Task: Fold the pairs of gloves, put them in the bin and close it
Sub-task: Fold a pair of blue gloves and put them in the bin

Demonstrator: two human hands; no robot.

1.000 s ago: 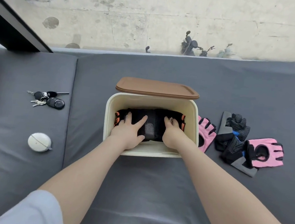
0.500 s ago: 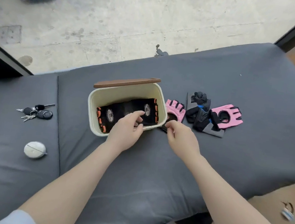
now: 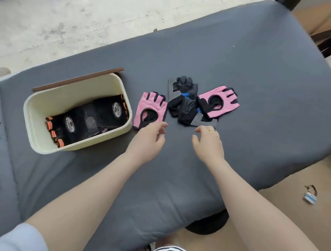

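The grey cushion (image 3: 249, 73) fills most of the frame, with the cream bin (image 3: 37, 123) at centre left already holding a folded black-and-orange pair (image 3: 86, 120), its brown lid (image 3: 76, 81) propped behind the far rim. Just right of the bin lies one pink glove (image 3: 150, 111), then a heap of black-and-grey gloves (image 3: 185, 105) overlapped by the second pink glove (image 3: 218, 101). The left hand (image 3: 148, 140) hovers by the near pink glove's cuff and the right hand (image 3: 209, 143) by the heap, both with loosely curled fingers gripping nothing; because the pink pair is split and tangled with the dark ones, a hasty grab could mismatch gloves or drag the heap.
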